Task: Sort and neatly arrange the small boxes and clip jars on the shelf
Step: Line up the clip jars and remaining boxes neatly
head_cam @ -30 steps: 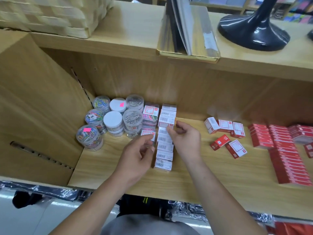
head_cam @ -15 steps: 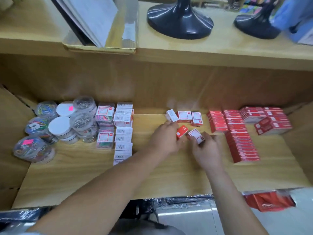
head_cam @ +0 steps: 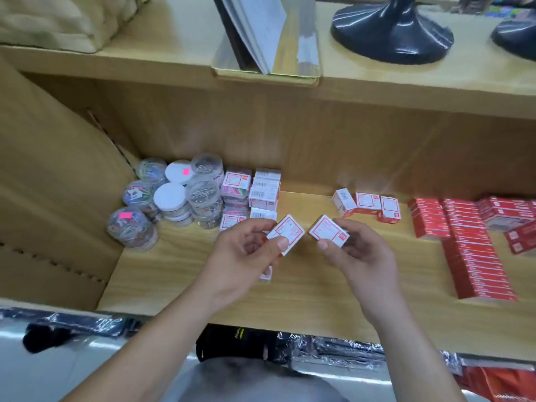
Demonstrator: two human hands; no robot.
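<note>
Small boxes (head_cam: 367,202) stood at the back of the shelf (head_cam: 319,297). Over it my left hand (head_cam: 246,252) pinched one box (head_cam: 287,231), and my right hand (head_cam: 358,252) pinched another box (head_cam: 329,230). Clip jars (head_cam: 171,198) stood far left.

One head-worn wide-angle camera looks forward and down, close above the wooden shelf (head_cam: 174,280)

On the tabletop (head_cam: 174,62) up top stand a pale woven basket (head_cam: 58,21) at the left, a gold-rimmed clear tray (head_cam: 304,68) holding leaning booklets (head_cam: 255,27), and a black flared base (head_cam: 391,39) beside another black base (head_cam: 516,39), while plastic-wrapped dark goods (head_cam: 319,352) lie lowest.
</note>
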